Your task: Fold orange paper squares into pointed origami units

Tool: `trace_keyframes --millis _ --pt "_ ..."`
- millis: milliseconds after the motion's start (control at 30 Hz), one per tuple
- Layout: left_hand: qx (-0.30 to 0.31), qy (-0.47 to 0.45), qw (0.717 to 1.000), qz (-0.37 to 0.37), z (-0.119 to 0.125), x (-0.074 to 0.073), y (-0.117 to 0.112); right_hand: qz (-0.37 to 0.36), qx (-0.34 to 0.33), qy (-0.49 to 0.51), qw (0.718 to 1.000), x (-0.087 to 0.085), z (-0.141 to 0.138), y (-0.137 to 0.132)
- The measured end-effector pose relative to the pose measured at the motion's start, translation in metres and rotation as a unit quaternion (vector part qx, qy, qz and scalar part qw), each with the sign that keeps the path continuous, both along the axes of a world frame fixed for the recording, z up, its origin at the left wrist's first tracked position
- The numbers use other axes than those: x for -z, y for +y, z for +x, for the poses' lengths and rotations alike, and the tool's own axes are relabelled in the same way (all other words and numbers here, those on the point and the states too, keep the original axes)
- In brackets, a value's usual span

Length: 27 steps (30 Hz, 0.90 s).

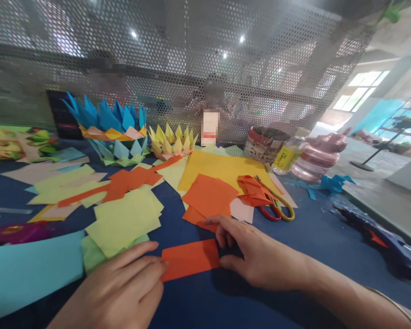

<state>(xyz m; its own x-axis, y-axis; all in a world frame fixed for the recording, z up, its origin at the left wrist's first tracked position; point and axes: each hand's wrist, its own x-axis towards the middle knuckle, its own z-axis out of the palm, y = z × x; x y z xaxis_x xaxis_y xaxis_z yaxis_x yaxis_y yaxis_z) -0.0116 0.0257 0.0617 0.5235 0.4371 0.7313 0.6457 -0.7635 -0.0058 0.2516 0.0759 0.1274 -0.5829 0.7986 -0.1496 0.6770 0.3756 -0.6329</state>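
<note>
A folded strip of orange paper point(191, 259) lies flat on the dark blue table in front of me. My left hand point(126, 285) rests at its left end, fingers stretched out, with a fingertip overlapping the paper's edge. At the other end, my right hand point(241, 249) has thumb and forefinger apart around the near corner, the remaining fingers bent. Its forefinger reaches the lower edge of the stacked orange sheets point(210, 195). Light green paper squares point(126, 219) lie just beyond my left hand, and a light blue sheet point(30, 269) is left of it.
Scissors point(277, 201) lie beside folded orange paper point(253, 189). Behind stand blue point(111, 116) and yellow point(173, 139) pointed paper pieces, a basket point(265, 144), a bottle point(289, 153) and a pink container point(318, 155). A glue gun point(380, 240) lies right, before a perforated metal screen point(178, 59).
</note>
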Motion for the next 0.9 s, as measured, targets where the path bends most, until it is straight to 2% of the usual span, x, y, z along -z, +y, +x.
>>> trace_keyframes --millis 67,167,233,333,467,567,733,900 --pt "0.0 -0.012 1.0 0.006 0.0 -0.003 0.002 -0.014 0.014 0.03 0.999 0.001 0.0 0.002" --pt "-0.003 -0.014 0.999 0.037 0.001 -0.011 0.005 -0.034 0.058 0.152 0.986 0.003 -0.002 0.004" --pt "-0.011 -0.012 0.999 0.046 0.002 -0.018 0.007 -0.064 0.078 0.249 0.963 0.003 -0.006 0.002" --pt "-0.021 -0.035 0.998 0.045 0.005 -0.028 0.007 -0.15 0.089 0.341 0.924 0.003 -0.013 -0.006" --pt "-0.003 -0.075 0.996 0.037 0.01 -0.032 0.005 -0.254 0.085 0.407 0.873 0.006 -0.021 -0.017" --pt "0.019 -0.086 0.995 0.035 0.013 -0.031 0.004 -0.298 0.077 0.432 0.848 0.008 -0.026 -0.023" --pt "0.04 -0.081 0.995 0.053 0.014 -0.03 0.005 -0.311 0.058 0.443 0.839 0.01 -0.028 -0.026" --pt "0.042 -0.072 0.995 0.05 0.013 -0.029 0.005 -0.31 0.071 0.434 0.843 0.014 -0.028 -0.024"
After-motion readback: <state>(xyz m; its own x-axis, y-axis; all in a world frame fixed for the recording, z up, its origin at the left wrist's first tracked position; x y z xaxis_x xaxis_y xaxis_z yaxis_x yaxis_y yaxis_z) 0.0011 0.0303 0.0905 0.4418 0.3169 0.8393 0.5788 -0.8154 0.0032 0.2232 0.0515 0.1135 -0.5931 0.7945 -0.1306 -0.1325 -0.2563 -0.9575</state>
